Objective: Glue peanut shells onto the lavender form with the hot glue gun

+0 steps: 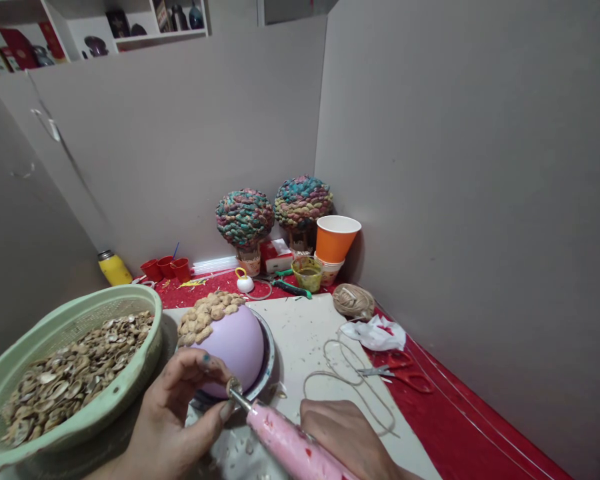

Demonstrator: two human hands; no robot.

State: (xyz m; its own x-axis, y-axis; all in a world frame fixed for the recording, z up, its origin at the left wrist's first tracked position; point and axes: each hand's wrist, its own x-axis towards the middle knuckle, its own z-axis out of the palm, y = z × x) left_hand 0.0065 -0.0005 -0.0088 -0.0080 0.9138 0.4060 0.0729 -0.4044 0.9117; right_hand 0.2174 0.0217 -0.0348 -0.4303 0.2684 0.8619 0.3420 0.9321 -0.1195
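Observation:
My left hand (185,407) pinches a peanut shell (235,385) between thumb and fingers, in front of a lilac ball (240,343). Rows of peanut shells (207,317) cover the ball's top and left side; the rest is bare. The ball rests in a metal bowl (269,363). From the right, my right hand (345,433) is closed round a pink glue gun (290,440), its fingers partly hidden. The metal nozzle meets the shell in my left hand. Left of the ball, a green plastic basket (153,300) holds many loose half shells.
Twine (354,300) and red-handled scissors (405,375) lie at right, near crumpled tissue (377,333). Behind stand two colourful shell-covered balloons (245,217), an orange paper cup (336,241), green-handled pliers (291,288) and red cups (166,268). Grey walls (205,147) enclose the table.

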